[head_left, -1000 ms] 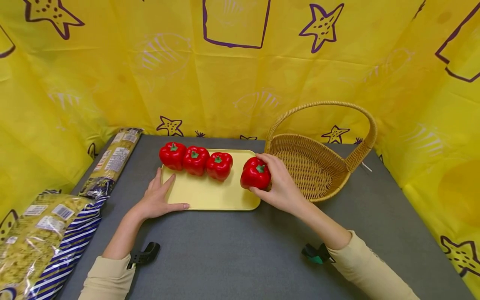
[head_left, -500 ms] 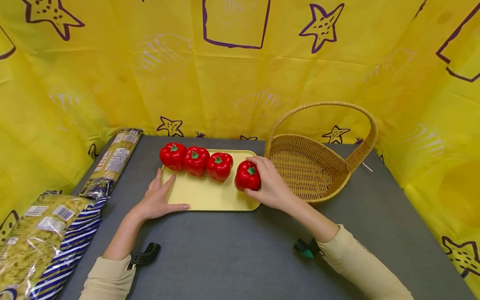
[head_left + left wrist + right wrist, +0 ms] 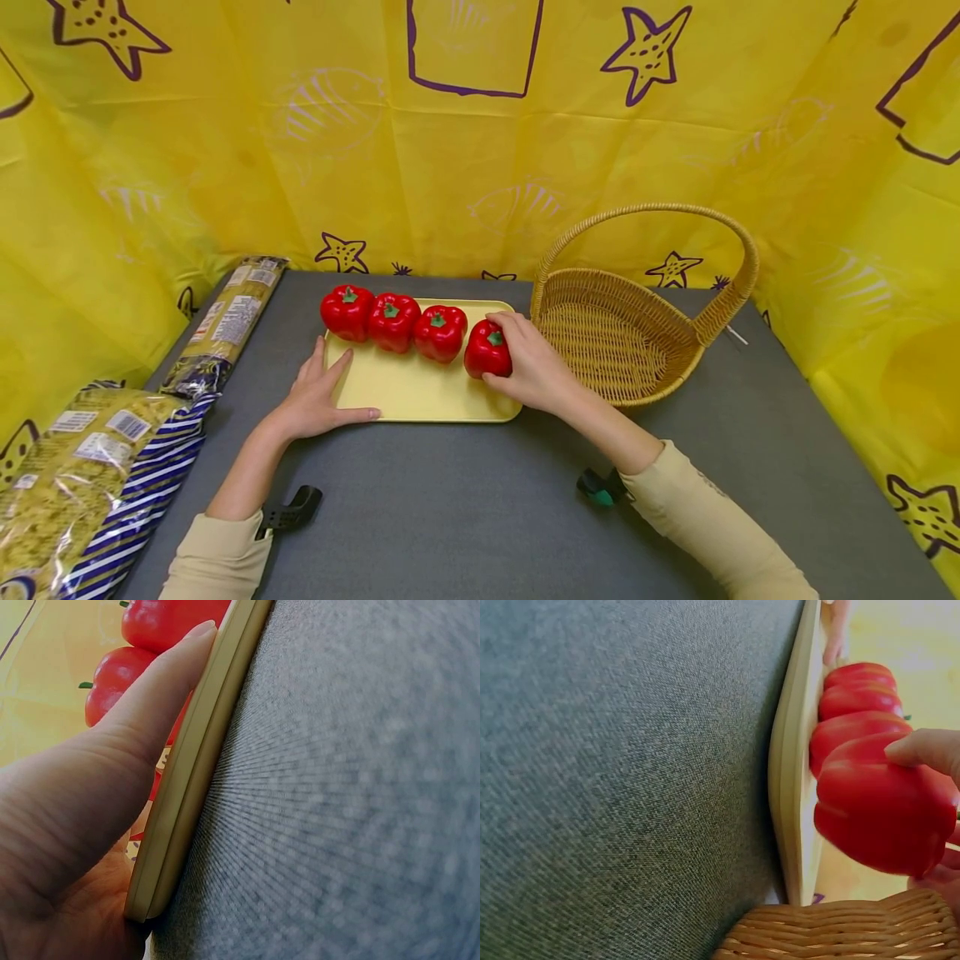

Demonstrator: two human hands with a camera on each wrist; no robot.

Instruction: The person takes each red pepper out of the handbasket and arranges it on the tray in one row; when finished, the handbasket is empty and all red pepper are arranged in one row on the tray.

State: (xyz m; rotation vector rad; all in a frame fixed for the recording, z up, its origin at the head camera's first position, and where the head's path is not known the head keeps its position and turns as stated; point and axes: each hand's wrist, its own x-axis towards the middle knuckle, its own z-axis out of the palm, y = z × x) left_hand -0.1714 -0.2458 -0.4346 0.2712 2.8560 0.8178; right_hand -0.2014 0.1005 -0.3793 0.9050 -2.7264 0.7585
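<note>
In the head view, my right hand grips a red bell pepper with a green stem, over the right part of the pale yellow tray. Thumb and fingers hold its sides; the right wrist view shows the pepper close up. Left of it stand a red pepper, a middle pepper and a far left pepper in a row along the tray's back. My left hand rests at the tray's left end, fingers spread and its straight thumb along the front rim.
A wicker basket with a tall handle stands just right of the tray, behind my right hand. On the left lie a long pasta packet and a larger pasta bag. Yellow patterned cloth encloses the grey table.
My right hand has carried its pepper leftward over the tray, closer to the row of peppers. The left hand stays where it was on the tray.
</note>
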